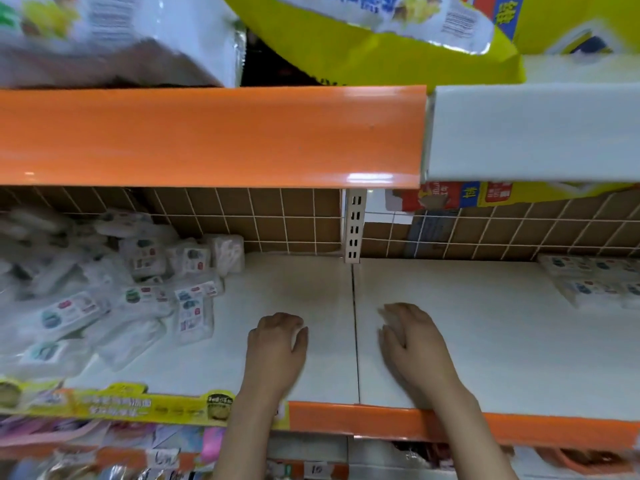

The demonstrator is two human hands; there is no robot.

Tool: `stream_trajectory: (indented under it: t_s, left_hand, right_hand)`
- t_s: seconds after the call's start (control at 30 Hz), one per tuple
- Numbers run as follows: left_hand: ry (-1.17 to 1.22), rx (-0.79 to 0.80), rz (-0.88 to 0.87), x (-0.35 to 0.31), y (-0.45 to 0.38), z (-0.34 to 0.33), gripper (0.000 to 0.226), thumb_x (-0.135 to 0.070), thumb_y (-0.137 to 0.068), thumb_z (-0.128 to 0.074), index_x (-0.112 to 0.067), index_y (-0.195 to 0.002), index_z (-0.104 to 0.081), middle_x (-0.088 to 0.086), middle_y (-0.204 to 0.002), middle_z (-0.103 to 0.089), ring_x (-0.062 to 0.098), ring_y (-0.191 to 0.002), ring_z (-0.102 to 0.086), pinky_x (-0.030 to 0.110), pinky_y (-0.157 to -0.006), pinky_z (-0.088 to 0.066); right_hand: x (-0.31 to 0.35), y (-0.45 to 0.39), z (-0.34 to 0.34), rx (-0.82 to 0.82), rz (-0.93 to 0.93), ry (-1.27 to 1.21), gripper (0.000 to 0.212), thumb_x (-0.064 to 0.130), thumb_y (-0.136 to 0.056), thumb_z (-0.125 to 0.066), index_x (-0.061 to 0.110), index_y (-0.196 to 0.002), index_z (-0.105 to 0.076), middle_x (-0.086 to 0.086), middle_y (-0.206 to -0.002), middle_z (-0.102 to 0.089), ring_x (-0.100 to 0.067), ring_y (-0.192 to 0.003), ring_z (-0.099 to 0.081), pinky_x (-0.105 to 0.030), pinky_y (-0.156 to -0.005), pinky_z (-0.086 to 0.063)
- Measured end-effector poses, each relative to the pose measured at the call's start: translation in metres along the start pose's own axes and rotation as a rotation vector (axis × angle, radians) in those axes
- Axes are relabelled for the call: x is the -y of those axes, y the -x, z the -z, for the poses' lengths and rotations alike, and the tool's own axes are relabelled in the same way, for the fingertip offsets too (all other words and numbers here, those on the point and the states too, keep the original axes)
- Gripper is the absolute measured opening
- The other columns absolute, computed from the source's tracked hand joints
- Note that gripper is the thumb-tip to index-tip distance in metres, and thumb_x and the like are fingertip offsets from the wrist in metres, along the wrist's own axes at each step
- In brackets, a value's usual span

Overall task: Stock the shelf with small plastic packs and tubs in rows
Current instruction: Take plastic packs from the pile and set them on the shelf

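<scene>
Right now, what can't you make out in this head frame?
Head view only:
- Left hand: fingers curl under, hiding whether its grip holds anything.
- Jumbled white plastic packs at left: motion blur makes labels unreadable; the left edge cuts off the pile.
- Stacked white packs at right: cut off by the right edge.

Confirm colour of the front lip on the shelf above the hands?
Orange, glossy: the upper shelf lip, clearest in the head view.

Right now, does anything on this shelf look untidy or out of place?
Yes. The packs at the left lie in a loose heap, tilted and overlapping, not in rows. The packs at the right look stacked flat. Both hands, left and right, hold nothing.
</scene>
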State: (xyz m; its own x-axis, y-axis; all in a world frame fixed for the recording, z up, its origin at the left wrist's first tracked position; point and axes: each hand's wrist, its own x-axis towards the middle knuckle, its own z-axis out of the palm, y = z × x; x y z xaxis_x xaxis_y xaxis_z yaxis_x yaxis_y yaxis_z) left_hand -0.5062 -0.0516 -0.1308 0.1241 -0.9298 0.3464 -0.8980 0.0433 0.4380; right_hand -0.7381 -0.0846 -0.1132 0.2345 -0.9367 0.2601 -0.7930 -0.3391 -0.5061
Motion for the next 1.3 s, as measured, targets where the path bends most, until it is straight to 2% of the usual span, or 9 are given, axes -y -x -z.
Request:
stream_trajectory:
  t_s: [0.17, 0.3, 0.43, 0.57, 0.77, 0.9, 0.97, 1.07, 1.3]
  left_hand:
    - [0.031, -0.008, 0.049, 0.007, 0.004, 0.002, 0.025, -0.029, -0.080, -0.052, -0.016, -0.088, -0.071, 0.002, -0.094, -0.068, 0.030, -0.089, -0.061, 0.038, -0.074, -0.048]
    - [0.021, -0.066, 0.085, 0.015, 0.007, 0.008, 0.021, -0.025, -0.077, -0.057, -0.013, -0.086, -0.072, 0.010, -0.104, -0.066, 0.033, -0.092, -0.062, 0.041, -0.075, -0.053]
    - [-0.009, -0.103, 0.097, 0.023, 0.009, 0.018, 0.019, -0.023, -0.076, -0.058, -0.013, -0.084, -0.073, 0.013, -0.103, -0.065, 0.035, -0.086, -0.064, 0.041, -0.070, -0.053]
    - [-0.013, -0.142, 0.075, 0.041, 0.005, 0.036, 0.035, -0.033, -0.080, -0.045, -0.013, -0.085, -0.072, 0.008, -0.096, -0.067, 0.033, -0.081, -0.063, 0.038, -0.066, -0.052]
    - [0.064, -0.174, -0.009, 0.083, -0.014, 0.080, 0.033, -0.029, -0.081, -0.042, -0.011, -0.086, -0.069, 0.007, -0.090, -0.067, 0.033, -0.080, -0.062, 0.039, -0.067, -0.053]
    - [0.108, -0.224, -0.110, 0.123, -0.033, 0.134, 0.035, -0.031, -0.082, -0.042, -0.012, -0.093, -0.069, 0.007, -0.092, -0.067, 0.024, -0.084, -0.057, 0.029, -0.071, -0.047]
    - [0.074, -0.271, -0.131, 0.152, -0.038, 0.158, 0.034, -0.029, -0.082, -0.042, -0.011, -0.091, -0.070, 0.007, -0.090, -0.068, 0.024, -0.084, -0.055, 0.026, -0.071, -0.041]
    - [0.005, -0.265, -0.097, 0.201, -0.039, 0.184, 0.037, -0.032, -0.082, -0.041, -0.010, -0.089, -0.071, 0.009, -0.088, -0.069, 0.031, -0.082, -0.062, 0.029, -0.072, -0.044]
    - [-0.018, -0.276, -0.036, 0.270, -0.026, 0.208, 0.043, -0.034, -0.085, -0.038, -0.007, -0.089, -0.072, 0.009, -0.091, -0.070, 0.034, -0.084, -0.063, 0.039, -0.075, -0.050]
  right_hand:
    - [0.004, -0.003, -0.006, 0.010, -0.006, -0.012, 0.037, 0.023, -0.095, -0.048, 0.017, -0.131, -0.054, 0.001, -0.131, -0.054, -0.014, -0.120, -0.046, -0.021, -0.099, -0.032]
    - [0.010, -0.007, -0.011, 0.020, -0.002, -0.052, 0.037, 0.021, -0.095, -0.050, 0.017, -0.131, -0.053, 0.000, -0.132, -0.053, -0.014, -0.121, -0.045, -0.018, -0.097, -0.029]
    - [0.023, -0.008, -0.020, 0.021, 0.003, -0.098, 0.037, 0.020, -0.095, -0.049, 0.018, -0.132, -0.051, 0.002, -0.133, -0.051, -0.013, -0.121, -0.044, -0.013, -0.093, -0.024]
    - [0.044, -0.014, -0.034, 0.043, 0.014, -0.098, 0.039, 0.027, -0.095, -0.045, 0.016, -0.131, -0.053, 0.001, -0.131, -0.053, -0.014, -0.119, -0.046, -0.012, -0.093, -0.026]
    - [0.089, -0.031, -0.063, -0.002, 0.009, -0.082, 0.047, 0.031, -0.083, -0.042, 0.013, -0.122, -0.062, -0.004, -0.121, -0.060, -0.021, -0.112, -0.054, -0.014, -0.090, -0.030]
    - [0.144, -0.038, -0.088, -0.063, -0.019, -0.107, 0.060, 0.043, -0.079, -0.030, 0.013, -0.118, -0.065, -0.006, -0.118, -0.062, -0.022, -0.109, -0.054, -0.012, -0.086, -0.028]
    - [0.179, -0.042, -0.104, -0.080, -0.006, -0.107, 0.055, 0.039, -0.078, -0.033, 0.011, -0.113, -0.066, -0.007, -0.112, -0.064, -0.026, -0.103, -0.058, -0.015, -0.082, -0.031]
    - [0.226, -0.047, -0.130, -0.109, 0.018, -0.118, 0.046, 0.031, -0.077, -0.038, 0.008, -0.106, -0.066, -0.011, -0.102, -0.066, -0.032, -0.091, -0.061, -0.028, -0.080, -0.040]
    - [0.282, -0.055, -0.155, -0.105, 0.048, -0.114, 0.046, 0.032, -0.079, -0.036, 0.012, -0.107, -0.066, -0.008, -0.104, -0.065, -0.031, -0.094, -0.059, -0.039, -0.081, -0.050]
